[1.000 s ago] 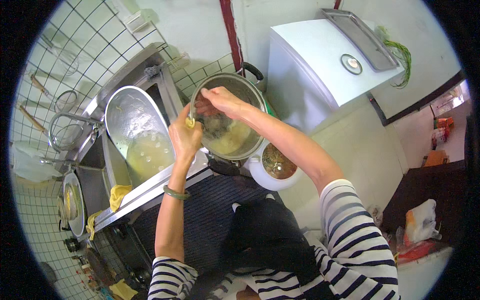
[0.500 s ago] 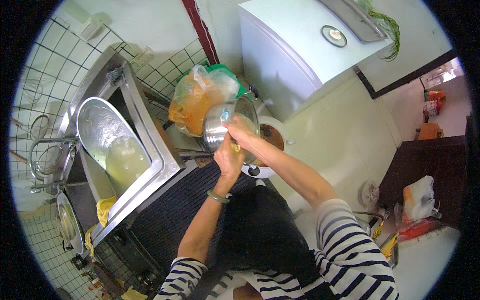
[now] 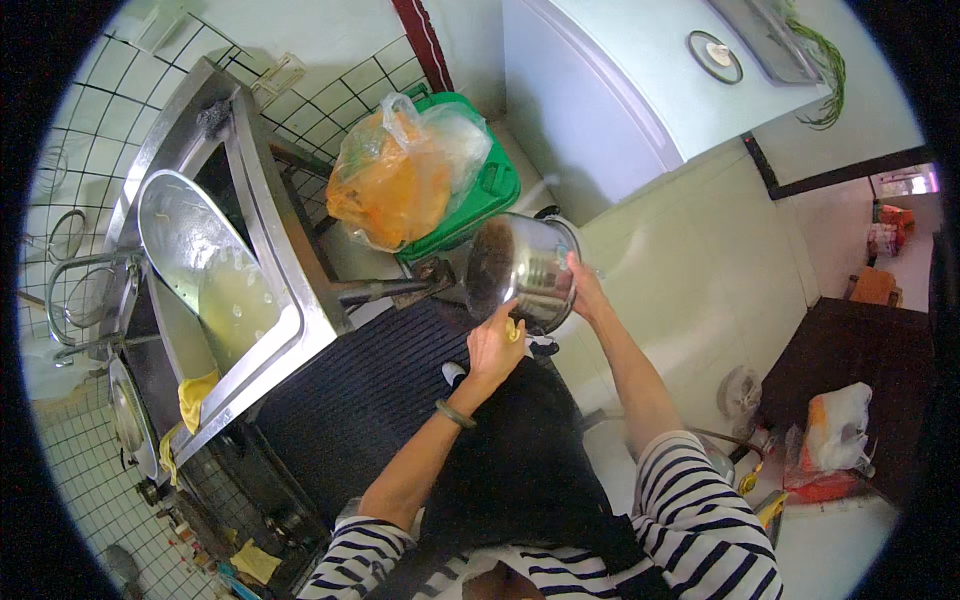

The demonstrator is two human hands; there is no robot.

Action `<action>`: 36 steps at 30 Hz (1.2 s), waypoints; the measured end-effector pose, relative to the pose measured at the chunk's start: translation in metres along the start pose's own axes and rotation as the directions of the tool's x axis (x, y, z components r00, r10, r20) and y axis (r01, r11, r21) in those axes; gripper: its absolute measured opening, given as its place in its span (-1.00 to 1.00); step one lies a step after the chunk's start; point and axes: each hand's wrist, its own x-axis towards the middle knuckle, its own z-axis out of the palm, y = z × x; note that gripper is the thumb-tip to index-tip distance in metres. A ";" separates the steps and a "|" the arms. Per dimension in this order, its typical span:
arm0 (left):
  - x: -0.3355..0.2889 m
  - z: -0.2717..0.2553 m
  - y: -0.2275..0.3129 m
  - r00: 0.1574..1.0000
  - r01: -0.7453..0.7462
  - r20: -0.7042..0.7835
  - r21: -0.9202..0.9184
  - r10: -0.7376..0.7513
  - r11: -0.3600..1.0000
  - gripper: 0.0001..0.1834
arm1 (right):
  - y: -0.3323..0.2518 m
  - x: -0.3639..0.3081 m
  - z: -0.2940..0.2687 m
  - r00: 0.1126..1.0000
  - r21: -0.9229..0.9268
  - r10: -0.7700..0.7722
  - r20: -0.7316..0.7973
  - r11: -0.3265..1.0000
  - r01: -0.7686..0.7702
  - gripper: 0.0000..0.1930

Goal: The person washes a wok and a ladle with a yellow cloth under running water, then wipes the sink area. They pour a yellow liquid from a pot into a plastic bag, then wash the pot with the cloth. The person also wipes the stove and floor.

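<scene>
Both my hands hold a shiny steel pot tipped on its side. Its dark, stained bottom faces left and its mouth faces right, so the inside is mostly hidden from me. My left hand, below a bracelet on the wrist, grips the pot's near side. Something small and yellow shows by its fingers; I cannot make out what it is. My right hand grips the pot at the rim on the right. The pot covers most of what stands on the floor beneath it.
At left a metal sink holds a big tilted steel basin with cloudy liquid. An orange plastic bag rests on a green lidded bin. Beyond stands a white fridge. A black ribbed mat lies by my feet.
The pot has swung right and turned, its bottom now showing. My right hand has shifted to its right rim. The white bucket with brown contents is now mostly hidden; the green bin shows more.
</scene>
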 end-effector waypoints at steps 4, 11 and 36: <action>-0.003 -0.012 -0.001 0.998 -0.003 -0.070 -0.030 0.001 1.000 -0.61 | 0.002 0.025 -0.036 0.976 0.213 0.044 0.215 0.973 -0.091 -0.50; -0.010 -0.024 -0.007 0.990 0.135 -0.027 -0.139 -0.140 0.981 -0.66 | -0.019 0.010 -0.015 1.000 0.230 -0.001 0.020 0.973 -0.004 -0.64; 0.023 0.010 -0.132 0.581 0.763 0.348 -0.547 -0.736 0.343 -0.71 | -0.008 -0.100 0.115 0.544 -0.373 0.267 0.795 -0.492 0.787 -0.89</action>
